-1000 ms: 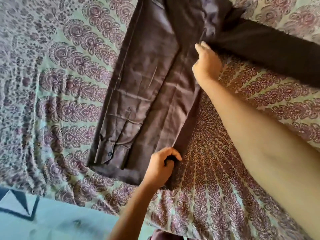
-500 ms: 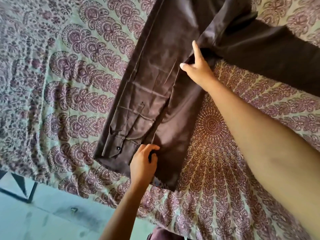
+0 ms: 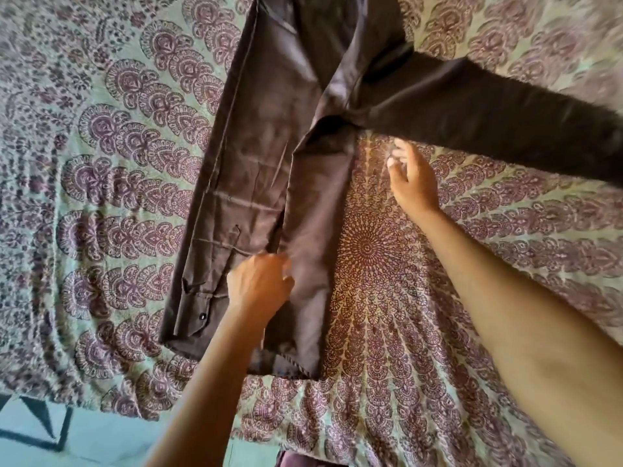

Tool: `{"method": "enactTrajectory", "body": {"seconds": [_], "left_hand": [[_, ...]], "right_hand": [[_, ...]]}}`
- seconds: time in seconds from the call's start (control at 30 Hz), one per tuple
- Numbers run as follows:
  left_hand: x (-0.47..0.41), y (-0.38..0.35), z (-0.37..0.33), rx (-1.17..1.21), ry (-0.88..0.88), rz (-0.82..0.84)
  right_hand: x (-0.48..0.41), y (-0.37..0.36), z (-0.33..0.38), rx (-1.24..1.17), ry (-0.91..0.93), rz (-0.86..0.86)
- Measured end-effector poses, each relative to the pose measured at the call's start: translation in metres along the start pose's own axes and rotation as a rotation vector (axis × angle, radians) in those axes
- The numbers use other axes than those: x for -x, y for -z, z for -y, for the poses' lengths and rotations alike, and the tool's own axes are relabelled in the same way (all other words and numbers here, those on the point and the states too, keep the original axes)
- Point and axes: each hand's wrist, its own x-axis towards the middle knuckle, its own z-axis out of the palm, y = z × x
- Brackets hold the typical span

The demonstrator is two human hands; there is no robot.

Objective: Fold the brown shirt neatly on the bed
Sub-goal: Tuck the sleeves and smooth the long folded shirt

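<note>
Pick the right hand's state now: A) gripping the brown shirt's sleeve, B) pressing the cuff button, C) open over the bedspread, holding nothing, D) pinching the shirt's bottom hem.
C: the right hand has its fingers spread above the patterned bedspread, beside the brown shirt and short of its outstretched sleeve, with nothing in it.

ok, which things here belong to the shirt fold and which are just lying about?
In the job: brown shirt; its outstretched sleeve; left hand on the shirt, grip blurred; right hand, open, off the shirt; mandala-print bedspread underneath.
Just lying about: tiled floor; purple fabric at the bottom edge.
</note>
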Motion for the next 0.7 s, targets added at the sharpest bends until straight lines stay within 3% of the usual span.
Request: {"method": "enactTrajectory", "body": {"seconds": [0.13,0.33,0.5,0.7], "left_hand": [[-0.034,0.019,-0.066,0.147,-0.114,-0.141],[-0.074,0.020,-0.175,0.307,-0.246,-0.194],[-0.094,0.012,-0.237,0.264,-0.348,-0.209],[-0.108,0.009,-0.259,0.247,-0.372,-0.217]], "right_hand": [[0.005,0.052,-0.047,-0.044,-0.207,-0.236],[0.000,0.138,-0.124,-0.252,-0.625,-0.568],[-0.005,0.177,-0.170,-0.361,-0.701,-0.626],[-0.034,0.187,-0.206,-0.527,-0.890,-0.651]]}}
